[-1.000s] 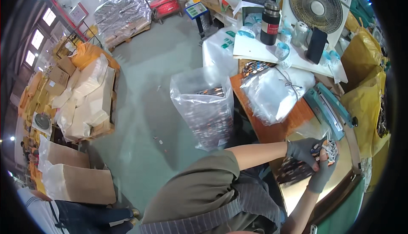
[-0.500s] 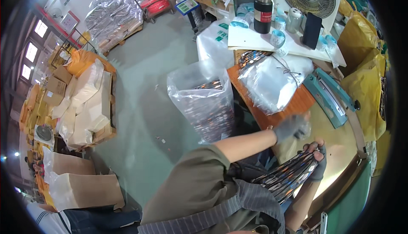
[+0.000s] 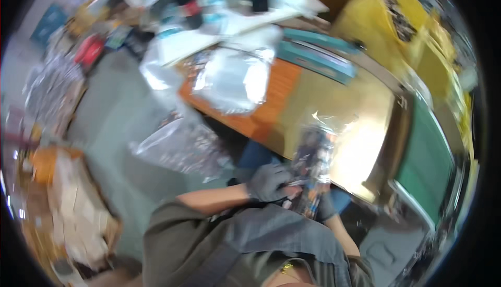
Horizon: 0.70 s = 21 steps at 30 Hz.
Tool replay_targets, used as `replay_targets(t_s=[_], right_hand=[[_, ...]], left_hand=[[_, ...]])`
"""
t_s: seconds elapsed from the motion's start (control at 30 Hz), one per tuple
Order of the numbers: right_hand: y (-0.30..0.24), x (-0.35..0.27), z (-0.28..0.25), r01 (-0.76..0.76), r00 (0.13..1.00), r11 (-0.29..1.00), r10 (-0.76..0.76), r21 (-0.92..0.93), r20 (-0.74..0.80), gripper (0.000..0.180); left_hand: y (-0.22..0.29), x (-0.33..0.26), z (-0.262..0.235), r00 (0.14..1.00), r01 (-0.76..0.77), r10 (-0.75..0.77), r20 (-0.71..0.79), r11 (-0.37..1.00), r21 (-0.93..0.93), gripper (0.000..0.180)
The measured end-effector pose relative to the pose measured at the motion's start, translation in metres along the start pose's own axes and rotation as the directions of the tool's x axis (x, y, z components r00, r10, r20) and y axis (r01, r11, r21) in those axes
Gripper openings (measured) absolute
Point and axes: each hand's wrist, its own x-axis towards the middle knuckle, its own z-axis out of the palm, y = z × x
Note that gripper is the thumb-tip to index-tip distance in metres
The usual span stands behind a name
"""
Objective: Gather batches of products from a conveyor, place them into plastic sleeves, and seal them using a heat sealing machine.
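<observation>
A bundle of thin, dark strips with orange and pale spots (image 3: 309, 199) stands close to my body, above the edge of the work table. Its far part lies inside a clear plastic bag (image 3: 314, 148), whose shiny mouth or end spreads over the tan board. On the bundle's left side, my left hand (image 3: 269, 183), in a grey glove, is closed with its fingertips at the bag and strips. My right hand (image 3: 327, 207), also gloved, holds the bundle from the right; most of its fingers are hidden. Motion blur softens both hands.
A teal bar sealer (image 3: 315, 60) lies across the table's far side. Left of it rests a stack of clear bags (image 3: 229, 81). A large clear sack of similar strips (image 3: 180, 143) stands on the floor at left. Yellow sacks (image 3: 376, 18) stand at far right.
My view has swung right. Strips that were bare in my right hand are now partly inside a clear bag. My left hand has come from the table to the bundle.
</observation>
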Motion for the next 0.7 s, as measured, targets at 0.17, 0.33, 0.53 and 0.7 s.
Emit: replay_targets(t_s=[0.17, 0.33, 0.53, 0.7], right_hand=[[-0.051, 0.012, 0.044, 0.372, 0.855, 0.489, -0.511, -0.789, 0.086, 0.035], [-0.191, 0.022, 0.099, -0.265, 0.795, -0.336, -0.607, -0.904, -0.007, 0.018], [-0.243, 0.018, 0.083, 0.226, 0.881, 0.051, -0.437, -0.973, 0.182, 0.017], [-0.218, 0.089, -0.001, -0.280, 0.417, -0.119, -0.909, -0.952, -0.009, 0.027]], left_hand=[[0.006, 0.051, 0.019, 0.954, 0.234, -0.235, 0.188, 0.972, 0.025, 0.038], [-0.006, 0.143, 0.021, 0.970, 0.156, -0.162, 0.183, 0.987, 0.043, 0.028], [0.004, 0.162, 0.012, 0.991, -0.034, -0.005, 0.132, 0.956, 0.292, 0.022], [-0.076, 0.073, 0.053, 0.974, -0.055, -0.055, 0.218, 0.881, 0.470, 0.022]])
